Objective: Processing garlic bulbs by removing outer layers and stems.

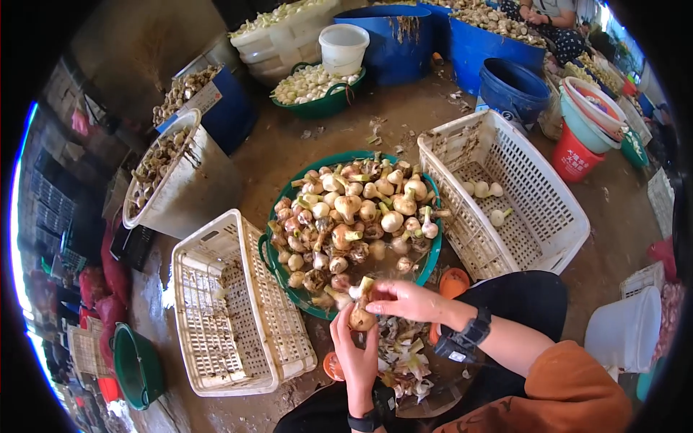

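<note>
A garlic bulb with a short cut stem is held upright in my left hand, the fingers wrapped around its lower part. My right hand pinches at the bulb's neck from the right, thumb and fingertips against its outer skin. Both hands are over the near rim of a round green tub. Garlic bulbs with stem stubs are heaped in that tub, some in brownish water. Below my hands, peeled garlic skins lie in a pile between my legs.
White plastic crates flank the tub, one at left and one at right holding several peeled bulbs. Beyond stand a white bucket of garlic, a green basket of peeled bulbs and blue tubs. A person sits at upper right.
</note>
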`<state>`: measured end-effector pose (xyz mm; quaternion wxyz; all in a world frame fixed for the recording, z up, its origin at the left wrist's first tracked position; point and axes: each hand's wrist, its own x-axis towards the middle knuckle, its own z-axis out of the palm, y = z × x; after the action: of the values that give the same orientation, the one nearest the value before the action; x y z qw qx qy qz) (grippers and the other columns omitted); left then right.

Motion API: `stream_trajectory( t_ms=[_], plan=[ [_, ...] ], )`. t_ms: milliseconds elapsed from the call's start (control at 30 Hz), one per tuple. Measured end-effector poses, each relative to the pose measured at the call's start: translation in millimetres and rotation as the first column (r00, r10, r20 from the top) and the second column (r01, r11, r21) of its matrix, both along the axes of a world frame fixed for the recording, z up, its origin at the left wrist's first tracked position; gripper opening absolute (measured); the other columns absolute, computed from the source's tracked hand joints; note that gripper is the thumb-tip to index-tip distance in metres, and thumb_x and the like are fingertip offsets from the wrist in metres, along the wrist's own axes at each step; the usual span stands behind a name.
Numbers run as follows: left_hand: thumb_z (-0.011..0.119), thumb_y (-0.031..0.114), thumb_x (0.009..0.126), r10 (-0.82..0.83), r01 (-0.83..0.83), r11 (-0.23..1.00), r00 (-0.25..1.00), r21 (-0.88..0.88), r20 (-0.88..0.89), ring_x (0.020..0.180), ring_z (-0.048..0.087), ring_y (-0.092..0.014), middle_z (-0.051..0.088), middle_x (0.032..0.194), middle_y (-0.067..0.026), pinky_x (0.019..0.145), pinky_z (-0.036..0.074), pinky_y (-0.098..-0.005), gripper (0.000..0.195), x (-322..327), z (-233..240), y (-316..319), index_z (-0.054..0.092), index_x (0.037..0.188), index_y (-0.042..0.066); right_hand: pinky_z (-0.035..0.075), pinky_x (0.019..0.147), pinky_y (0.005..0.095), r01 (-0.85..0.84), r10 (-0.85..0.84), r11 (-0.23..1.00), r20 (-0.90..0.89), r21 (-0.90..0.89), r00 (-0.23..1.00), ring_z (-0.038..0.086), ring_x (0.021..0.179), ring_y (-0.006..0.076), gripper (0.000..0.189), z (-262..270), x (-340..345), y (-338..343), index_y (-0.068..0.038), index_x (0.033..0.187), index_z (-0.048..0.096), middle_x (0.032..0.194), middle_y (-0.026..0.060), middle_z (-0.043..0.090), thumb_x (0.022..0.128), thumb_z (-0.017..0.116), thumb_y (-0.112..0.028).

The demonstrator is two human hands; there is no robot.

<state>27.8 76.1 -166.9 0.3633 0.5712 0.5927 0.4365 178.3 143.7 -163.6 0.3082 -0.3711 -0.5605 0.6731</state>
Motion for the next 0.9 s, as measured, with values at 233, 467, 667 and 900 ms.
stream_trajectory(
  t_ms=[233,467,667,900],
  plan=[
    [0.068,0.003,0.070,0.126,-0.053,0.975,0.935,0.217,-0.333,0.097,0.048,-0.030,0.043,0.105,-0.0146,0.083,0.041,-0.0340,0.057,40,22,-33,0.045,0.122,0.006,0.040,0.076,0.0211,0.126,-0.126,0.992,-0.016,-0.030,0.992,0.047,0.085,0.0045,0.023,0,12,-38,0.002,0.106,0.055,0.089,-0.0013,0.051,0.090,0.049,-0.014],
    [0.068,0.002,0.071,-0.027,0.012,0.999,0.905,0.037,0.425,0.097,0.047,-0.015,0.038,0.111,-0.0078,0.082,0.042,-0.0265,0.058,41,28,-40,0.044,0.123,0.003,0.040,0.075,0.0186,0.062,-0.082,0.994,-0.235,-0.091,0.969,0.047,0.088,0.0040,0.024,17,33,-49,0.002,0.109,0.055,0.102,-0.0025,0.049,0.090,0.048,-0.010],
    [0.069,0.000,0.069,0.088,-0.031,0.972,0.968,0.232,-0.237,0.093,0.048,-0.020,0.041,0.105,-0.0096,0.076,0.043,-0.0279,0.058,51,27,-45,0.047,0.122,0.005,0.041,0.074,0.0211,0.096,-0.081,0.993,-0.214,0.063,0.974,0.048,0.086,0.0065,0.025,13,28,-49,0.007,0.105,0.055,0.096,0.0003,0.048,0.090,0.048,-0.013],
    [0.056,0.000,0.076,0.062,0.079,0.988,0.575,-0.131,0.816,0.093,0.051,-0.017,0.048,0.114,-0.0097,0.078,0.044,-0.0282,0.061,48,25,-48,0.030,0.132,0.001,0.039,0.064,0.0208,0.145,-0.166,0.985,-0.305,-0.090,0.938,0.044,0.074,0.0036,0.022,10,28,-59,0.001,0.105,0.056,0.087,-0.0017,0.048,0.088,0.048,-0.010]
  ],
)
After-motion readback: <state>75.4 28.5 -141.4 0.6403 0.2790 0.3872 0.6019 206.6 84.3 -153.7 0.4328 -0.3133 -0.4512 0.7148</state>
